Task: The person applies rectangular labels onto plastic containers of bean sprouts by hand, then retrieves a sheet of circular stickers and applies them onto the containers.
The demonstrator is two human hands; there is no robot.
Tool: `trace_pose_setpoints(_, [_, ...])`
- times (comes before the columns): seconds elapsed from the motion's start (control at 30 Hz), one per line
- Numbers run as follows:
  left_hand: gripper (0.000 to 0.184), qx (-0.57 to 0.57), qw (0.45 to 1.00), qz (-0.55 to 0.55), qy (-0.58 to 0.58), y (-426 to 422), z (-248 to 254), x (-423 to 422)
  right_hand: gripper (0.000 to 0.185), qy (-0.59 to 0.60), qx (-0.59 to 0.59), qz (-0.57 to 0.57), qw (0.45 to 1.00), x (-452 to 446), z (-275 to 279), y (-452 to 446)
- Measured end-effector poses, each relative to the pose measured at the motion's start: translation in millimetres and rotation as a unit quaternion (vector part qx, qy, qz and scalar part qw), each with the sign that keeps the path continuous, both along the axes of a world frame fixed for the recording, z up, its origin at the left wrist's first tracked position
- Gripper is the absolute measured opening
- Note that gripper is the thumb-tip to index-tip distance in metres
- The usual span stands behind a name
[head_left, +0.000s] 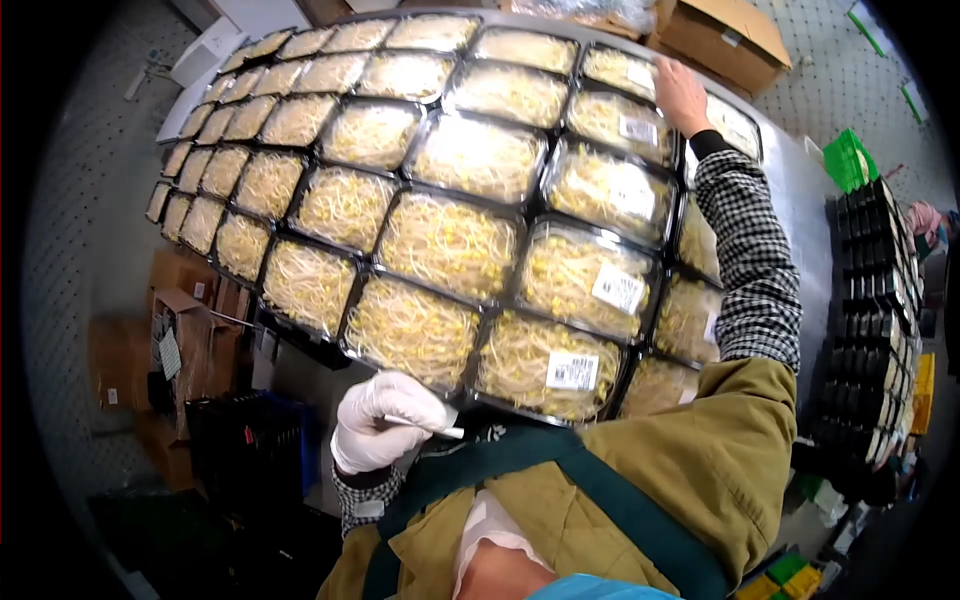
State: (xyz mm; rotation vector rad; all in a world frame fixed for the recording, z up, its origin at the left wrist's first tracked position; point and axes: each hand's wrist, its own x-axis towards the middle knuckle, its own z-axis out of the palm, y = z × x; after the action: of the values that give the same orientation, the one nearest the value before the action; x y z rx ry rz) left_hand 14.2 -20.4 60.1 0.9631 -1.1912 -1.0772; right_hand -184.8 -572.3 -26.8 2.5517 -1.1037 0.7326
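My left hand [390,420], in a white glove, is closed around a thin white strip [425,427], perhaps label paper, near the table's front edge. Just beyond it lies a black tray of bean sprouts [412,328] under clear film. My bare right hand [682,95] reaches to the far row, fingers stretched out beside a labelled sprout tray [615,68]; whether it touches the film is unclear. White barcode labels show on nearer trays, such as one label [573,371] and another label [619,288]. My right sleeve hides part of the trays beneath it.
Rows of packed sprout trays [330,200] cover much of the metal table [800,190]. Stacked black trays [870,320] stand at the right. A cardboard box [720,45] is beyond the far edge, with more boxes [190,340] at the lower left. A green crate [848,160] sits at the right.
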Motion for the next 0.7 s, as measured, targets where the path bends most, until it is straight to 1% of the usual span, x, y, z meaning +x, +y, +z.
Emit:
trace_pose_setpoints(0.03, [0.017,0.006,1.000,0.001,-0.012,1.0,3.3,2.0,0.026,-0.037,0.077,0.022,0.996,2.2,21.4,37.8])
trace_pose_setpoints(0.07, [0.016,0.008,1.000,0.000,-0.026,2.9,5.8,4.2,0.022,-0.042,0.139,0.076,0.986,0.0,41.7,70.1])
trace_pose_setpoints(0.1, [0.014,0.003,1.000,0.021,-0.014,8.6,-2.4,6.8,0.020,0.002,0.231,0.113,0.966,-7.0,59.4,108.2])
trace_pose_setpoints(0.13, [0.013,0.018,0.996,0.062,-0.053,24.6,-16.7,15.6,0.019,0.041,0.318,0.148,0.936,-17.6,74.9,145.6])
trace_pose_setpoints(0.2, [0.016,0.018,0.995,0.091,0.034,32.4,-22.8,17.0,0.022,0.153,0.463,0.162,0.858,-41.7,95.2,207.2])
trace_pose_setpoints(0.27, [0.021,-0.001,0.994,0.106,-0.016,36.1,-24.6,26.8,0.021,0.182,0.453,0.079,0.869,-60.8,85.5,251.4])
trace_pose_setpoints(0.33, [0.023,0.000,0.992,0.127,-0.007,42.8,-29.6,33.8,0.020,0.112,0.388,0.070,0.912,-76.3,60.0,279.9])
trace_pose_setpoints(0.37, [0.022,0.004,0.994,0.113,-0.001,44.7,-25.7,36.6,0.020,0.063,0.369,0.041,0.926,-78.5,53.4,289.9])
trace_pose_setpoints(0.4, [0.021,0.008,0.995,0.099,0.004,46.8,-20.7,38.9,0.020,0.048,0.352,0.024,0.934,-78.9,50.0,298.2])
trace_pose_setpoints(0.47, [0.019,0.030,0.997,0.059,0.050,54.1,-16.3,43.8,0.022,0.021,0.320,-0.011,0.947,-80.1,44.0,309.8])
trace_pose_setpoints(0.5, [0.020,0.017,0.998,0.040,0.037,57.6,-17.7,49.0,0.024,-0.026,0.372,-0.037,0.927,-77.1,41.7,313.0])
trace_pose_setpoints(0.53, [0.020,0.003,0.999,0.023,0.026,60.6,-19.5,54.0,0.025,-0.038,0.379,-0.059,0.923,-75.0,41.6,315.8])
trace_pose_setpoints(0.57, [0.017,0.028,0.998,0.001,0.050,65.5,-18.6,58.5,0.026,-0.049,0.387,-0.079,0.917,-72.3,42.2,318.1])
trace_pose_setpoints(0.63, [0.015,0.004,0.999,-0.004,0.035,67.2,-25.2,62.9,0.027,-0.061,0.407,-0.103,0.905,-72.5,37.0,317.0])
trace_pose_setpoints(0.67, [0.013,-0.003,1.000,-0.004,0.025,69.3,-27.4,66.2,0.022,-0.001,0.342,-0.126,0.931,-75.2,30.2,314.5])
trace_pose_setpoints(0.7, [0.012,0.042,0.998,-0.010,0.052,70.9,-23.7,66.4,0.021,0.007,0.228,-0.118,0.966,-70.6,30.9,324.5])
